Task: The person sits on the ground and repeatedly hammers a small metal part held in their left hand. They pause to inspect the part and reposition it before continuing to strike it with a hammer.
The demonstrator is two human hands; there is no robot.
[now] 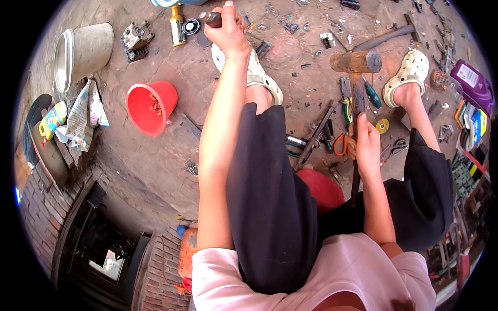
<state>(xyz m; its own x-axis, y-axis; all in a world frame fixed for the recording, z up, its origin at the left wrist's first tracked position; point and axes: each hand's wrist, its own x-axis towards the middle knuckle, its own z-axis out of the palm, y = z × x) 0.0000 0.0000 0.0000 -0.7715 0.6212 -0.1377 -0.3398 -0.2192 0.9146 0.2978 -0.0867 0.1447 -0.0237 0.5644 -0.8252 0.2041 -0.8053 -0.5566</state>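
Note:
My left hand [228,32] is closed around a dark, round-ended tool handle [211,19], reaching past my left shoe; the rest of that tool is mostly hidden by my fingers. My right hand [366,147] grips the dark shaft of a hammer between my knees. The hammer's rusty, blocky head [355,62] points away from me, above the ground. Below and beside it lie pliers [340,144] with orange handles, a green-handled screwdriver [372,94] and a dark metal bar [316,136].
A red bucket [173,98] with scraps inside lies left of my left arm. Farther left are a white bucket [93,49] and a metal engine part [137,37]. A second hammer [384,37] lies ahead, a purple jug [473,85] far right. Small debris litters the ground.

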